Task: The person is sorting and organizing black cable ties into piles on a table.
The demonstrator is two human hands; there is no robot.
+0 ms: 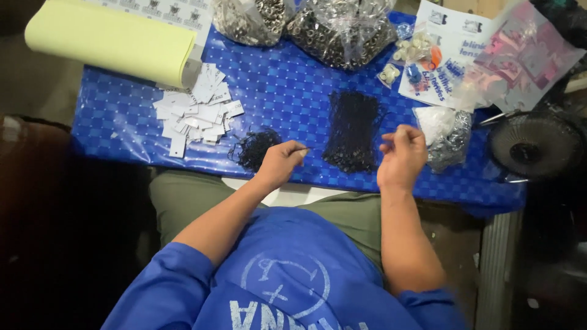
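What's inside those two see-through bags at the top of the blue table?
Both clear bags are stuffed with small shiny metal rings, heaped on each other. The rings deep inside are hidden by the outer ones and the plastic's glare.

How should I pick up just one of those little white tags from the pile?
Probably best to take the stray white tag at the near edge of the tag pile. It lies flat and partly clear of the others, so come from the front with the left hand, which is closer, and pinch its free near end with thumb and finger, sliding it out.
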